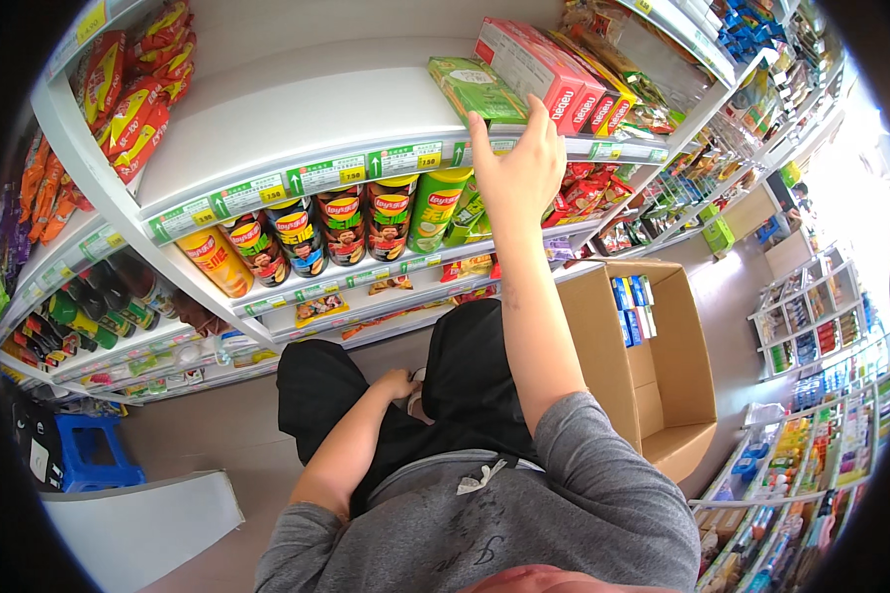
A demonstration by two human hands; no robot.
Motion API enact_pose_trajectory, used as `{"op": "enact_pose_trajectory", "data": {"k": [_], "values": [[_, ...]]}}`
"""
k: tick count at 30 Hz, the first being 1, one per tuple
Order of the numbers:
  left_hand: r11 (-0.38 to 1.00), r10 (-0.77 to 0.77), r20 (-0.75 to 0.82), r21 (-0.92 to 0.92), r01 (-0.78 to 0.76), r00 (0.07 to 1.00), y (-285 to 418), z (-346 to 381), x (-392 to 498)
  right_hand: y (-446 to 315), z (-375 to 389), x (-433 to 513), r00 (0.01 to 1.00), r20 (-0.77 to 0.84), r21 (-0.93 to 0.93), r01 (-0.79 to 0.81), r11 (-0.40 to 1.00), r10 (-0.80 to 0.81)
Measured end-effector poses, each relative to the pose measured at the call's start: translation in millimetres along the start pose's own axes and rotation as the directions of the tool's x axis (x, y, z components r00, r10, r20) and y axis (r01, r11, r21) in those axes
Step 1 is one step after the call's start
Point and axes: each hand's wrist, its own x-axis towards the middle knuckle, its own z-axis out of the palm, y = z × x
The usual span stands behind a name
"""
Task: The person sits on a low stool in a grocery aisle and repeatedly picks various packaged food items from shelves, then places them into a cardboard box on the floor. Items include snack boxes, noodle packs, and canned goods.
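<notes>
A flat green snack box (pixel 475 87) lies on the white shelf (pixel 304 111), its near edge by the shelf's front rail. My right hand (pixel 523 159) reaches over that rail, fingers spread, with thumb and fingertips at the box's near edge; whether it grips the box I cannot tell. Pink Nabati boxes (pixel 538 70) stand just to the right, beside red and yellow ones. My left hand (pixel 395 385) hangs low between my knees near a shoe; its fingers are partly hidden, and I cannot see whether it holds anything.
Lay's canisters (pixel 345 226) line the shelf below. An open cardboard box (pixel 664 370) with several small blue and white packs stands on the floor to my right. A blue plastic stool (pixel 96 452) and a white panel (pixel 148 526) are at the left. Red snack bags (pixel 137 104) fill the upper left.
</notes>
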Motion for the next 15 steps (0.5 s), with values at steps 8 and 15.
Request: {"op": "enact_pose_trajectory", "data": {"k": [8, 15], "values": [[0.999, 0.001, -0.038, -0.042, -0.002, 0.999, -2.7, 0.3, 2.8, -14.7, 8.7, -9.6, 0.997, -0.071, 0.077, 0.044, 0.996, -0.038], [1.0, -0.015, -0.021, -0.017, 0.015, 1.0, -6.0, 1.4, 5.0, -20.9, 15.8, -8.8, 0.997, -0.076, 0.296, 0.039, 0.954, -0.017]]}}
